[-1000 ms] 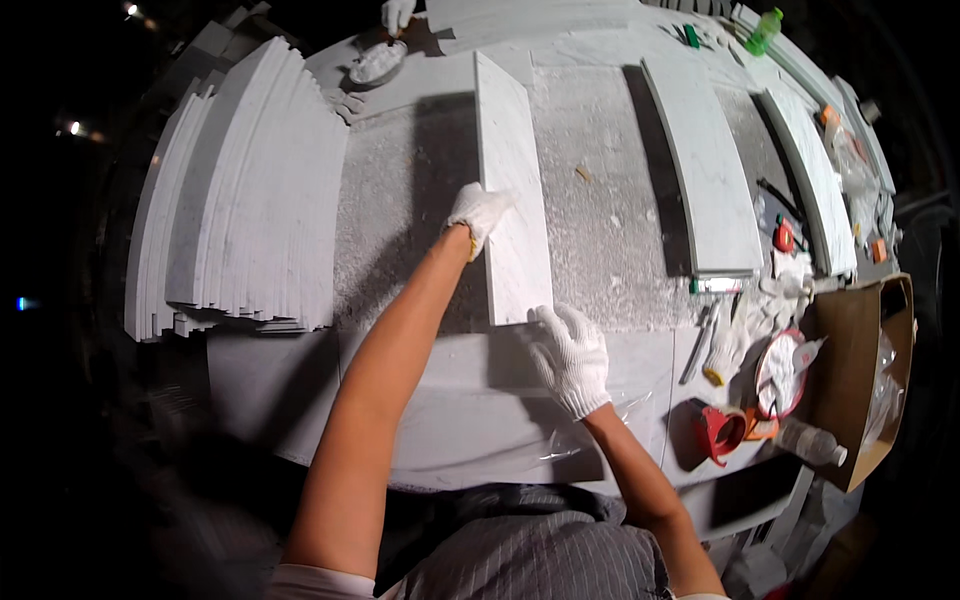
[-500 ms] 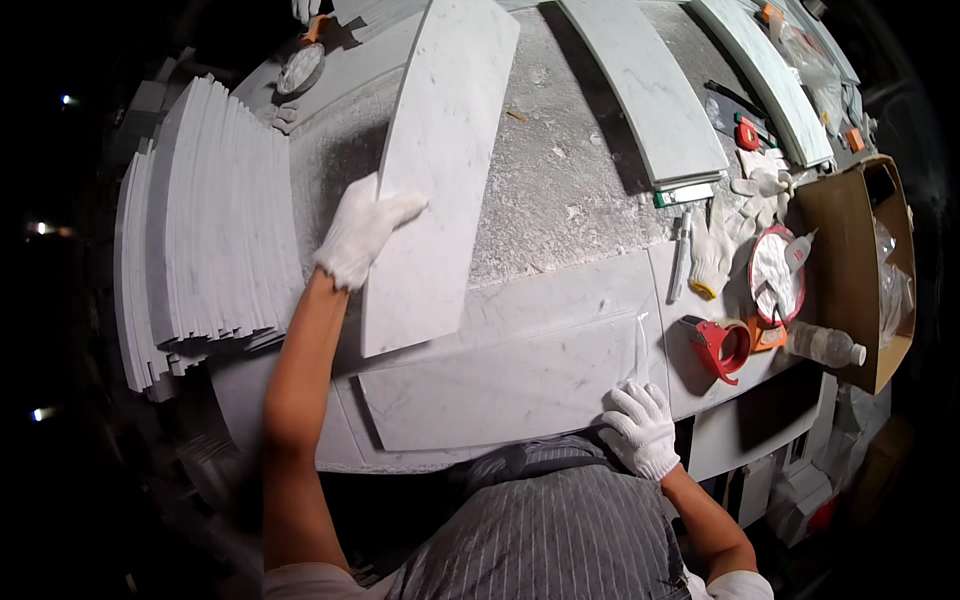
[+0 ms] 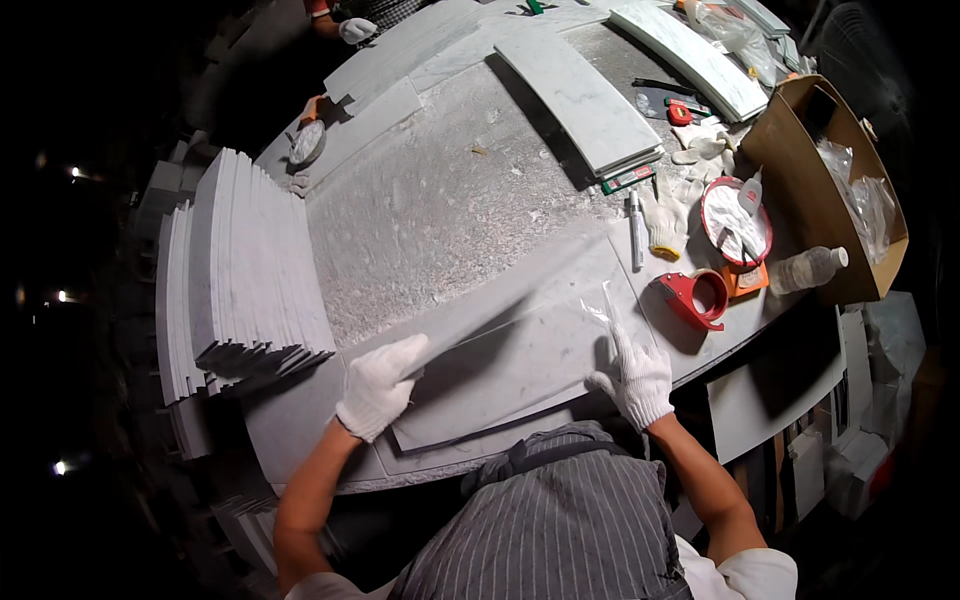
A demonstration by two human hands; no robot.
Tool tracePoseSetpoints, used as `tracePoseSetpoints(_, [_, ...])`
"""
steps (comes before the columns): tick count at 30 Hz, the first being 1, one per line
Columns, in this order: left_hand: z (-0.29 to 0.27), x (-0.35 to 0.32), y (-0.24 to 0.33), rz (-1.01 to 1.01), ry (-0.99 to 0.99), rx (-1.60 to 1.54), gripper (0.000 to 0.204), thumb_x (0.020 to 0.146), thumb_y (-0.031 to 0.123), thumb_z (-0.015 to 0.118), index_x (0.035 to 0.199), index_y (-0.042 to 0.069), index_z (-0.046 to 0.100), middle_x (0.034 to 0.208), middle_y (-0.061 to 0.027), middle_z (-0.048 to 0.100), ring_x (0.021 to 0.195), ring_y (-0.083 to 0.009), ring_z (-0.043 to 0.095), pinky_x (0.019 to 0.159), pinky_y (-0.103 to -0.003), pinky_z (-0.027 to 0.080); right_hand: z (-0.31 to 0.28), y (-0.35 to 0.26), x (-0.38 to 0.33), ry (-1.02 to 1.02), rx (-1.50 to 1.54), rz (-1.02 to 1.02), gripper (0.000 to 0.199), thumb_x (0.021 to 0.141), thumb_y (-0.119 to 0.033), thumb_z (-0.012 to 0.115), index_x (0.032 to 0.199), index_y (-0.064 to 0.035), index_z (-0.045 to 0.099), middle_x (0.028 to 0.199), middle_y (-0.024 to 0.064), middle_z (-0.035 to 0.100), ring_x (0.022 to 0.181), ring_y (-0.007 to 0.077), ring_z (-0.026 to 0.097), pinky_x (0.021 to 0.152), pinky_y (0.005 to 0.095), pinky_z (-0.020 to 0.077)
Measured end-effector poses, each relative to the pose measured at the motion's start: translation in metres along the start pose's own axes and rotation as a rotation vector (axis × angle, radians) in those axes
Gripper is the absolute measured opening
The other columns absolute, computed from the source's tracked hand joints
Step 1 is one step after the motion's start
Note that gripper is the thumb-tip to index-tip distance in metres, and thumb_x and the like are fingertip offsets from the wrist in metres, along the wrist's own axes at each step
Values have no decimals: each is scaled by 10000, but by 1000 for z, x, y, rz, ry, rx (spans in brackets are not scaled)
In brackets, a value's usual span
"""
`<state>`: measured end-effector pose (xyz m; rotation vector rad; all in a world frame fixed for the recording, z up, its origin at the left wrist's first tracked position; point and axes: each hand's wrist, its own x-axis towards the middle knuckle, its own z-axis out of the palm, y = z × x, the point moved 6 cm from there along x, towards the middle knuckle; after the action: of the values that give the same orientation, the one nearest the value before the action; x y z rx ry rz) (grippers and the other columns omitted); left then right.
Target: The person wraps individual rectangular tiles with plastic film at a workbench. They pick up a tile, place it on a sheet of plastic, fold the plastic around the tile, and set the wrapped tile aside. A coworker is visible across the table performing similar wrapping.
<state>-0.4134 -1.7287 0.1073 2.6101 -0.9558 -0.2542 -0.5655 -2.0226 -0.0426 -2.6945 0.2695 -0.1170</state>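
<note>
My white-gloved left hand [image 3: 382,385] grips the near end of a pale grey-white marble slab [image 3: 505,302], its fingers wrapped round the edge. The slab is tilted up nearly on its long side and blurred by motion. Beneath and in front of it lies a second marble slab [image 3: 480,405], flat on the table's near edge. At the right end of that lying slab rests my gloved right hand [image 3: 640,378], fingers spread, gripping nothing. A crumpled strip of clear film [image 3: 600,303] shows just beyond its fingertips; whether they touch is unclear.
Stacked slabs [image 3: 255,270] stand on the left, more slabs [image 3: 575,105] lie at the back. To the right are a red tape dispenser [image 3: 690,298], a bowl of white paste [image 3: 728,225], a marker [image 3: 637,232], a bottle [image 3: 808,268] and a cardboard box [image 3: 800,210]. Another person's gloved hand [image 3: 357,30] shows far off.
My left hand has brought the held slab down and nearer, turning it from lengthwise to slanting across the table. My right hand stays by the lying slab's right end. The head view has shifted.
</note>
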Motion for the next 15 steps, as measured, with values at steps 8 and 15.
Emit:
tracePoseSetpoints(8, [54,-49,11,210,-22,248,591,645,0,620,1227,98,595,1177,-140,642,999,-325,639,798,-410,540,-1,19,-21,252,223,162,206,761,-238,751,910,-120,671,737,81,652,690,283,613,660,418,461])
tracePoseSetpoints(15, [76,-68,17,240,41,280,605,636,-18,611,1231,93,591,1181,-145,638,987,-328,637,765,-413,534,5,28,-37,204,151,168,128,762,-200,742,816,-128,652,774,81,662,732,277,630,706,413,481])
